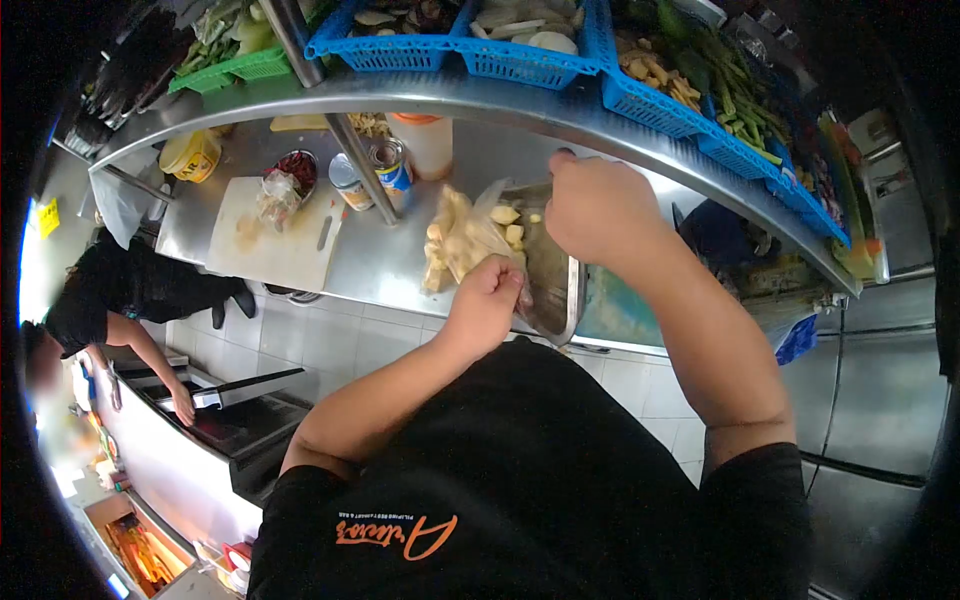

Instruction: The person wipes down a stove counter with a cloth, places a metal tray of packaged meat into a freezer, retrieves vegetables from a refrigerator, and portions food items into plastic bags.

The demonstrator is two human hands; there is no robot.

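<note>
My left hand (485, 306) is closed in a pinch on the edge of a clear plastic bag (488, 240), above the front edge of a metal tray (572, 312). Pale yellow chunks (508, 216) show at the bag's opening, over the tray's left part. Left of the tray, more pale pieces bulge in the bagged bundle (445, 238) on the steel counter. My right hand (603, 207) is curled into a fist above the tray's back right side. What its fingers hold, if anything, is hidden.
A white cutting board (285, 255) with a knife (325, 233) lies left, beside opened cans (349, 182). Overhead runs a steel shelf (470, 108) with blue vegetable baskets (525, 62). A green board (618, 308) sits right of the tray. Another person (110, 300) works at far left.
</note>
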